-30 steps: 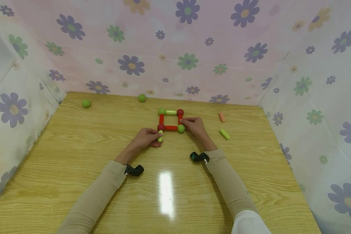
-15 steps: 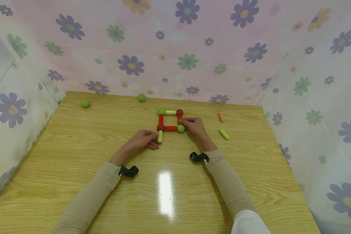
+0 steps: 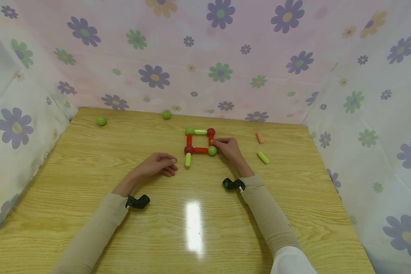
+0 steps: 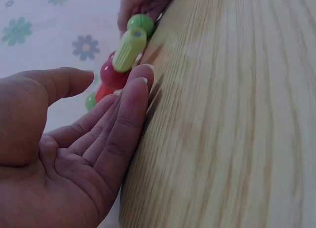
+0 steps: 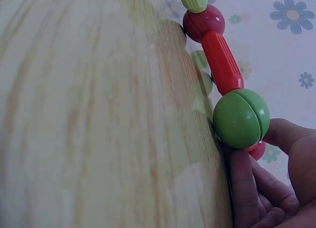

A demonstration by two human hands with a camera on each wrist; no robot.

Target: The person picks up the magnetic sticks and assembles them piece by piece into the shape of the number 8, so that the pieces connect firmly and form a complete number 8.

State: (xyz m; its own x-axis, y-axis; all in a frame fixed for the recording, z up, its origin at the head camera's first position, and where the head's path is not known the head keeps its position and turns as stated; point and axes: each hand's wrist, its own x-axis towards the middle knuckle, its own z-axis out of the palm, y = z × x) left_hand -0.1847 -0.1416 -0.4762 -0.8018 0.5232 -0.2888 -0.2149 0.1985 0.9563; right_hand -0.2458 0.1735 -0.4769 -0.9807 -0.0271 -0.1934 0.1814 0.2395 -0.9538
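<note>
Square (image 3: 200, 150) of glossy, plastic-looking rods and balls, centre stage towards the far side of the wood-grain table (image 3: 144, 243), all four sides closed! Off its near-left dark red ball (image 3: 188, 149) juts a ribbed yellow-green rod (image 3: 188, 160), near end joined to nothing. The right hand (image 3: 228, 147) pinches the square's right-hand red rod (image 3: 211, 139) beside the green corner ball (image 3: 212, 150); the left hand (image 3: 157, 165) hangs just left of the jutting rod, fingers loosely bent, holding nothing. Square done, I'd judge, and an extension begun. Waiting loose: a small orange rod (image 3: 259, 137) and a second yellow-green rod (image 3: 263, 157) out right, plus two round green balls (image 3: 101, 121) (image 3: 166, 114) near the far edge, leftwards.
</note>
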